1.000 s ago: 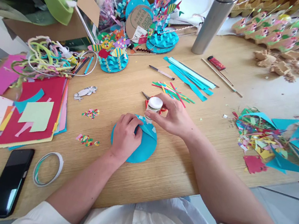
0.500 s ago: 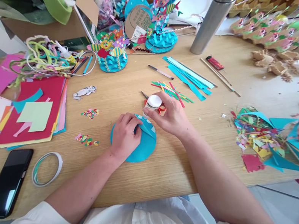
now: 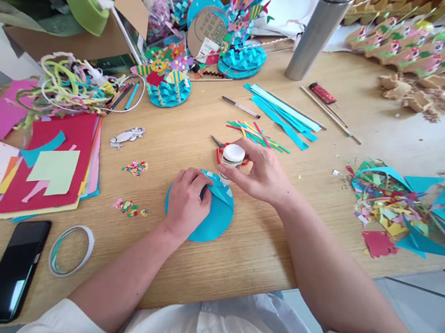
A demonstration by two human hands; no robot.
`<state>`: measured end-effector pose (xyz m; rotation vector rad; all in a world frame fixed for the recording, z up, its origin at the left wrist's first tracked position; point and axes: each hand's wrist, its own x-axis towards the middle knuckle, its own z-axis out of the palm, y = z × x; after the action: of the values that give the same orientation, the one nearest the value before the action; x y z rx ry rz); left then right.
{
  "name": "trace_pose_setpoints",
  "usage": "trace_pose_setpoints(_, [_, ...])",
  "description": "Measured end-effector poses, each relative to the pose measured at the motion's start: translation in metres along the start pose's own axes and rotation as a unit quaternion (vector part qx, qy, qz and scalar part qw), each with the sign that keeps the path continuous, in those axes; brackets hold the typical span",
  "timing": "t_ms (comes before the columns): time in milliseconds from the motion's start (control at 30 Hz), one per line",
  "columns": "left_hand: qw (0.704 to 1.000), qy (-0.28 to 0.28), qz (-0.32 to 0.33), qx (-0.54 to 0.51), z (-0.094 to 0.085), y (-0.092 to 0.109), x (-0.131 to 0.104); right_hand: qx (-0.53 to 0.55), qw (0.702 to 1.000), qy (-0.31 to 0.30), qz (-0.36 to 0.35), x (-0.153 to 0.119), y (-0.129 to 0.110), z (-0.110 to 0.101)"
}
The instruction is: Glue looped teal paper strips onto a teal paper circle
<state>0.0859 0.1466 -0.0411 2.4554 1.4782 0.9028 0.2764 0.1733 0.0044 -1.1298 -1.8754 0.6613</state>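
Note:
A round blue disc (image 3: 212,225) lies near the table's front edge, with a raised blue strip and pale patches at its top. My left hand (image 3: 189,201) rests on its left part, fingers curled against the strip; its fingertips are partly hidden. Just above the disc, my right hand (image 3: 262,172) grips a small jar with a white lid (image 3: 234,154) between thumb and fingers. Behind the jar lie red-handled scissors (image 3: 221,144), partly covered by it. Thin coloured paper strips (image 3: 258,135) are spread beyond my right hand.
Confetti piles (image 3: 135,168), a tape roll (image 3: 71,250), a phone (image 3: 14,270) and stacked coloured paper (image 3: 50,165) are at left. Behind stand blue paper crafts (image 3: 169,91) and a steel bottle (image 3: 320,31). Blue strips (image 3: 281,114) lie mid-table, paper scraps (image 3: 392,202) at right.
My right hand has shifted slightly right and down with the jar, whose side now shows more. My left hand has stayed on the disc.

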Motion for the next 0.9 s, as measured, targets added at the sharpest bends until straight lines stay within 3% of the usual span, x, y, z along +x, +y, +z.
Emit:
trace_pose_setpoints(233, [1.0,-0.002,0.02,0.005,-0.0008,0.0012,0.0008,-0.008,1.0,-0.015,0.005,-0.0004,0.0021,-0.0011])
trace_pose_setpoints(433, [0.987,-0.053,0.149,-0.03,0.0005,0.0041,-0.0015,0.008,1.0,-0.006,0.01,-0.0001,0.0019,0.0018])
trace_pose_setpoints(500, [0.989,-0.043,0.139,-0.036,0.0005,0.0037,-0.0015,0.011,1.0,0.013,0.014,-0.0002,0.001,0.0009])
trace_pose_setpoints(633, [0.998,0.015,0.058,-0.023,0.0,-0.0003,0.0,0.013,0.999,0.046,0.01,-0.0002,-0.0015,-0.0001])
trace_pose_setpoints(800, [1.0,0.021,0.001,-0.003,0.0003,-0.0044,0.0009,0.036,0.999,-0.011,0.013,-0.0001,-0.0007,0.0032])
trace_pose_setpoints(900, [1.0,0.019,-0.005,-0.003,0.0007,-0.0045,0.0007,0.029,0.999,-0.006,0.016,0.0004,0.0,0.0065])
